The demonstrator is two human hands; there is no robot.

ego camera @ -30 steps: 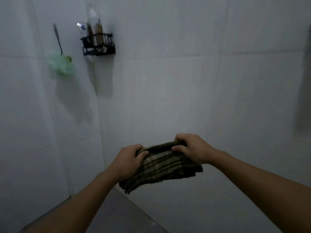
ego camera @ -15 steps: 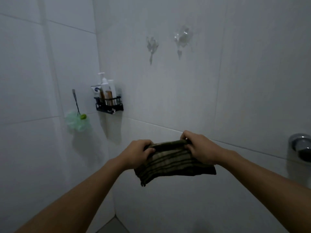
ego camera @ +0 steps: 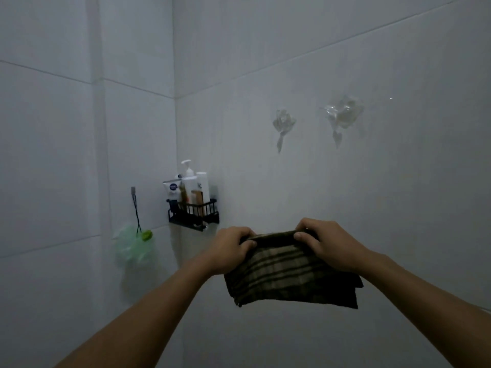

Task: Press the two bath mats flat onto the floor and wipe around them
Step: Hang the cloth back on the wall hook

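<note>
Cloth [ego camera: 289, 274] btwn both hands [ego camera: 281, 245]

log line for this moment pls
left hand + right hand: gripping folded striped cloth | held up near wall hooks | mats: not visible

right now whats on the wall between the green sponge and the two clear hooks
In the head view, a black rack of bottles sits in the corner between the green sponge and the clear hooks; otherwise bare tile.

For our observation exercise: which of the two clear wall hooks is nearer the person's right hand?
The larger clear hook, farther right, almost above the right hand; the smaller hook sits left.
</note>
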